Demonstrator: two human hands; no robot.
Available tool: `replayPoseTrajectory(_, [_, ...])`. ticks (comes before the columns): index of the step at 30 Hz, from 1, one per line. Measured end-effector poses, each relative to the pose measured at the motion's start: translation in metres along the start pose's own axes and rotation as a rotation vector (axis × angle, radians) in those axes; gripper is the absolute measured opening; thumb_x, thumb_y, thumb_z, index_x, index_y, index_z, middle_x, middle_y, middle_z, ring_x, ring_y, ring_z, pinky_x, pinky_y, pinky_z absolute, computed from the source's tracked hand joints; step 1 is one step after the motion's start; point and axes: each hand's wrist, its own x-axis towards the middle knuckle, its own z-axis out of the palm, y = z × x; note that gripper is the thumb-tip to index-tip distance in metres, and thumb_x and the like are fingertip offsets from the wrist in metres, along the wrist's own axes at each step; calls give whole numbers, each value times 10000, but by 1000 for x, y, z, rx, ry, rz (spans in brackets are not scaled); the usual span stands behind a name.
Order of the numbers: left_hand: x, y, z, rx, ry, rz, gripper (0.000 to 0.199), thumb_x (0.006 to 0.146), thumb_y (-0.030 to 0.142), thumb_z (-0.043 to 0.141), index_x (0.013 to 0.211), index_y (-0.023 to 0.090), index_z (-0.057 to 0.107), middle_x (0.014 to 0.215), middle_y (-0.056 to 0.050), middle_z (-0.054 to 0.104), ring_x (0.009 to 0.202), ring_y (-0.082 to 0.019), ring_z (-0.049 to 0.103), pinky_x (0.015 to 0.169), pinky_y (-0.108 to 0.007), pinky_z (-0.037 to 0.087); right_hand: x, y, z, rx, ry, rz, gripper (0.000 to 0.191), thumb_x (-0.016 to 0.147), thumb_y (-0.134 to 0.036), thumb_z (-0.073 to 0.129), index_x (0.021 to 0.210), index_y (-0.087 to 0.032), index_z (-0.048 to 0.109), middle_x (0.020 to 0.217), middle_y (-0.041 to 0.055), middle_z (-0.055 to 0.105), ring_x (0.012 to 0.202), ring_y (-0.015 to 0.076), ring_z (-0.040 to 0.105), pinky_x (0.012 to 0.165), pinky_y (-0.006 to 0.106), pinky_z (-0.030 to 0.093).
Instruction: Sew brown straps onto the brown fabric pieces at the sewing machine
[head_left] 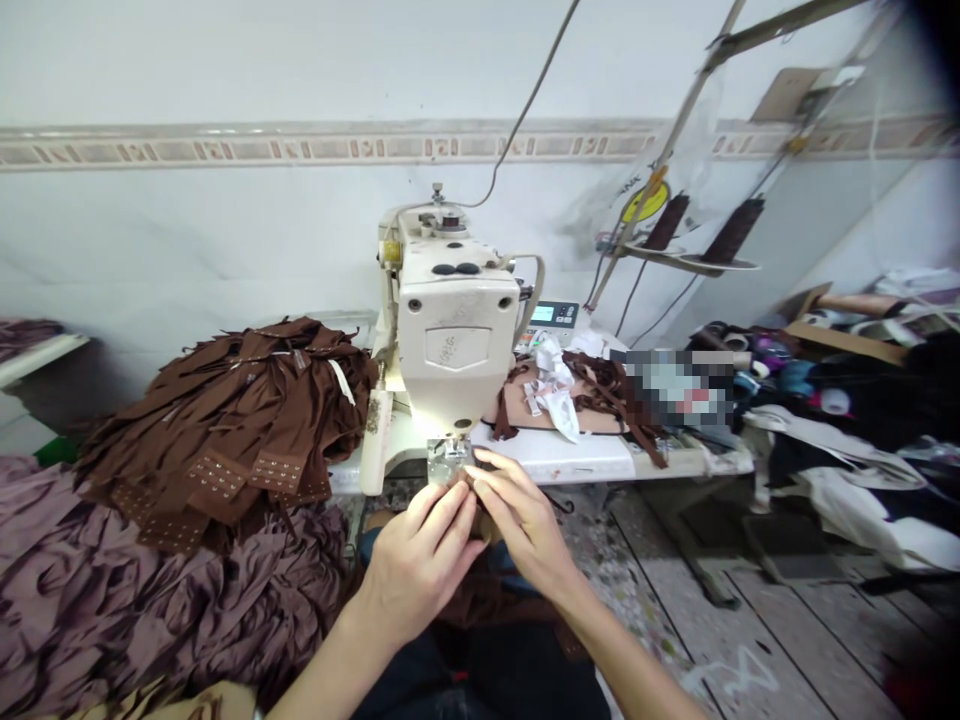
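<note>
My left hand [424, 560] has its fingertips pinched together at the front of the sewing machine [454, 320], just below its metal needle plate [442, 468]. Beside it, my right hand [521, 515] bends its fingers over the same spot, and the two hands' fingertips meet. Between them is a piece of brown fabric [489, 528], mostly covered by my fingers. More brown fabric [487, 607] hangs below the hands over my lap. The machine's light shines on the plate; the needle cannot be made out clearly.
Left of the machine lies a heap of brown garments [255, 420] with rows of hooks, above mauve fabric [187, 610]. White and brown scraps [555, 390] lie on the table to the right. A thread stand [694, 262] holds dark cones. More cloth [847, 470] is piled at far right.
</note>
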Motion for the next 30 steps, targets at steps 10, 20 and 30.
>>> replayPoseTrajectory(10, [5,-10,6,13,-19,-32,453,1034,251,666,1469,124,646,1374,-152,760,1213,-332,731,999,-448,664,-8,-1,15,283,53,332,434,1076,-545,580,1046,-173,803,927,64,776,861,240,698,796,309,558])
replayPoseTrajectory(20, [8,-19,10,-47,-37,-42,503,1034,242,668,1523,142,603,1383,-155,749,1254,-328,694,1040,-454,633,-9,10,17,331,30,450,618,1013,-710,575,776,-168,751,711,44,691,701,218,641,672,310,535])
replayPoseTrajectory(30, [-10,-20,12,-161,-65,-159,626,1032,209,678,1627,226,482,1467,-117,708,1342,-328,611,1118,-511,572,-127,118,-72,145,-366,872,849,488,-524,1042,1216,-174,782,1207,141,804,1099,346,738,923,429,600])
